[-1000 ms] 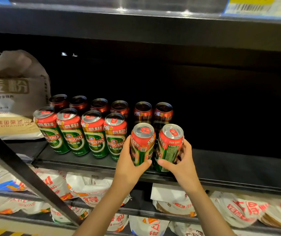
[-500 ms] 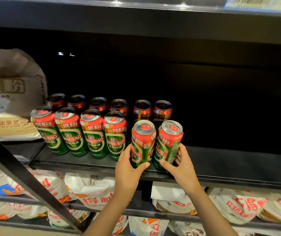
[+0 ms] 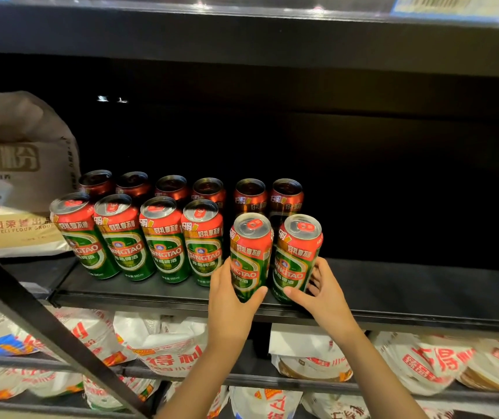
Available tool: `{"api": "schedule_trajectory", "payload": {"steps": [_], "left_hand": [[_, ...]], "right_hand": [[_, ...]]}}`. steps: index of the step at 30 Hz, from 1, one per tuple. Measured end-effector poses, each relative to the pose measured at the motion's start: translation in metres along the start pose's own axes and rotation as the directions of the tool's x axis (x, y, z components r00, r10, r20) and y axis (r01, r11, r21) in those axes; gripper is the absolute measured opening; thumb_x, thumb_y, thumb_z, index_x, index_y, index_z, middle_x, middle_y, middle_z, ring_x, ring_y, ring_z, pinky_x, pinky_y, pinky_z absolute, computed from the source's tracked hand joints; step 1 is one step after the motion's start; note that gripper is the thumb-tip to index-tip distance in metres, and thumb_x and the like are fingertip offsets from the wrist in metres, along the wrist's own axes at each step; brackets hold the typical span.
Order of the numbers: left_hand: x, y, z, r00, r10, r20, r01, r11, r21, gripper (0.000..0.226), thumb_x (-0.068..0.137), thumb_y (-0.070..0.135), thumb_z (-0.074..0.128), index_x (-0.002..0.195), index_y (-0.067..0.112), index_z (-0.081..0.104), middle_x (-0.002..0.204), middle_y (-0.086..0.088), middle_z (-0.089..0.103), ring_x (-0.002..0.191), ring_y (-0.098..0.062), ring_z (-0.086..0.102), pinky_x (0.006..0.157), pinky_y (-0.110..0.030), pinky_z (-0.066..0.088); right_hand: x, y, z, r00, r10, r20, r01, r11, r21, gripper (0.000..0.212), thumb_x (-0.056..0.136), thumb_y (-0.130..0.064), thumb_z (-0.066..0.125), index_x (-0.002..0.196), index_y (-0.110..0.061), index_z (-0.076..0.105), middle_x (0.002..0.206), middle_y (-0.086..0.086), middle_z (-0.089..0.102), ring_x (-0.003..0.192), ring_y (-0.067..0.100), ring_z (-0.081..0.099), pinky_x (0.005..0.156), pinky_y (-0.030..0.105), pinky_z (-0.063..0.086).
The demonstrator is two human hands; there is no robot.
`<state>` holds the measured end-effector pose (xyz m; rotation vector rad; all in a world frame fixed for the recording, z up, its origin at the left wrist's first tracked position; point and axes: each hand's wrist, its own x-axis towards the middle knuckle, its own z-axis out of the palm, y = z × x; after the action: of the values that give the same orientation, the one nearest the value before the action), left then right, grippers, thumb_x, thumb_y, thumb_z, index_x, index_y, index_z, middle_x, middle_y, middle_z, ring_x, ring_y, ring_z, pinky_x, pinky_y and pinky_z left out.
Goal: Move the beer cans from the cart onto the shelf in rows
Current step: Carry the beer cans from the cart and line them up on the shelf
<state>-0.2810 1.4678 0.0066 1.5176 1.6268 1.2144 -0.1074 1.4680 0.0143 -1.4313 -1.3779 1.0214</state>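
In the head view, two beer cans are held at the front edge of the shelf (image 3: pixel 408 285): the left can (image 3: pixel 249 255) is wrapped low on its body by the left hand (image 3: pixel 231 300), thumb curled across the front, and the right can (image 3: pixel 298 255) is gripped low by the right hand (image 3: pixel 322 294), thumb in front and fingers behind. Both stand upright, just right of the front row of four cans (image 3: pixel 139 240), with a back row of six (image 3: pixel 193 192) behind. The cans are judged rigid, smooth and fairly heavy if full, apt to dent when squeezed, so a hold around the lower body seems sound. A flour sack (image 3: pixel 21 176) stands at the left, bagged goods (image 3: pixel 166 349) lie on the lower shelf, and a dark diagonal bar (image 3: pixel 30 322) crosses the lower left
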Motion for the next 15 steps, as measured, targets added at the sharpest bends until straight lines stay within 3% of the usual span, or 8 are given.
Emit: {"api": "schedule_trajectory", "payload": {"steps": [4, 7, 10, 15], "left_hand": [[0.0, -0.01, 0.0, 0.998, -0.046, 0.033, 0.049, 0.996, -0.077, 0.077, 0.076, 0.017, 0.076, 0.142, 0.024, 0.036, 0.135, 0.007, 0.05, 0.123, -0.008, 0.048, 0.104, -0.03, 0.041], [-0.002, -0.009, 0.005, 0.996, -0.073, -0.042, 0.068, 0.992, -0.111, 0.076, 0.072, 0.017, 0.08, 0.137, 0.024, 0.042, 0.129, 0.007, 0.054, 0.114, -0.006, 0.051, 0.096, -0.024, 0.043], [-0.006, -0.005, 0.013, 0.985, -0.087, -0.148, 0.076, 0.994, -0.081, 0.075, 0.068, 0.025, 0.083, 0.132, 0.027, 0.043, 0.125, 0.009, 0.054, 0.114, -0.008, 0.052, 0.094, -0.029, 0.047], [-0.013, 0.0, 0.024, 0.969, -0.092, -0.231, 0.081, 0.995, -0.058, 0.074, 0.073, 0.031, 0.078, 0.135, 0.023, 0.04, 0.131, 0.004, 0.05, 0.122, -0.015, 0.047, 0.096, -0.037, 0.047]], "right_hand": [[-0.001, 0.003, 0.007, 0.999, -0.02, -0.04, 0.019, 1.0, -0.009, 0.061, 0.081, -0.017, 0.073, 0.125, -0.039, 0.038, 0.133, -0.007, 0.047, 0.121, 0.006, 0.046, 0.095, 0.017, 0.037], [0.0, 0.005, 0.005, 1.0, -0.022, -0.023, 0.021, 1.0, -0.015, 0.062, 0.081, -0.02, 0.073, 0.131, -0.033, 0.04, 0.134, -0.009, 0.05, 0.123, 0.006, 0.047, 0.094, 0.013, 0.038], [-0.001, 0.006, 0.003, 1.0, -0.016, -0.025, 0.015, 1.0, -0.009, 0.066, 0.081, -0.02, 0.073, 0.134, -0.03, 0.036, 0.133, -0.013, 0.049, 0.125, 0.006, 0.046, 0.103, 0.021, 0.039], [-0.004, 0.005, 0.012, 0.999, -0.014, -0.049, 0.014, 1.0, 0.009, 0.069, 0.076, -0.024, 0.078, 0.131, -0.031, 0.037, 0.132, -0.013, 0.047, 0.119, -0.001, 0.046, 0.089, 0.005, 0.039]]}}
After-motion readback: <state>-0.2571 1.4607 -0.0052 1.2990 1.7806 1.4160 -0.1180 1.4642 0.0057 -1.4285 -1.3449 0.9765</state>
